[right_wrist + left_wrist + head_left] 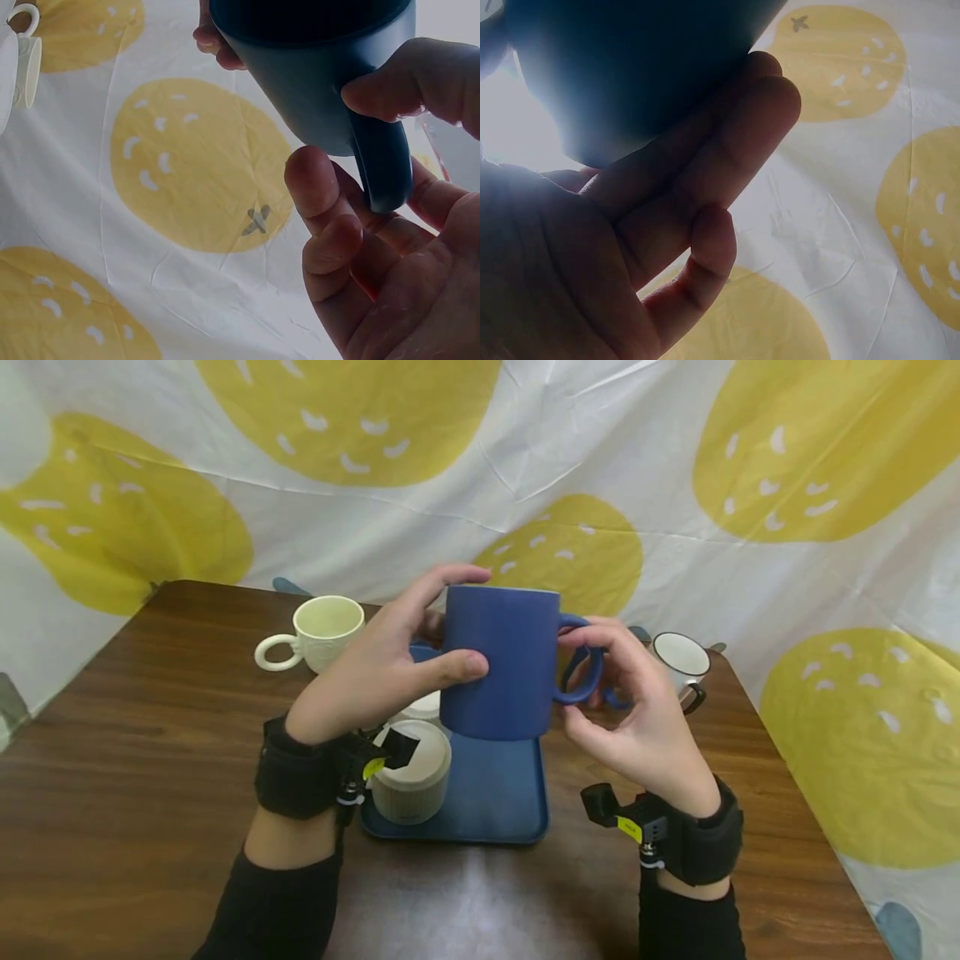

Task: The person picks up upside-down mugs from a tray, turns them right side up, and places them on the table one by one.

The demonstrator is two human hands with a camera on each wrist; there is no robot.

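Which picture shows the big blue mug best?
The head view: the whole blue mug shows with its handle, held above the tray by the left hand and right hand. The left wrist view shows only its dark underside; the right wrist view shows its lower side and handle.

Person wears 2 black long sleeves (277, 893), a wide black strap on each wrist (288, 772), each carrying 1 small black camera mount (626, 818) with a yellow tag (628, 828) and a short metal screw post.
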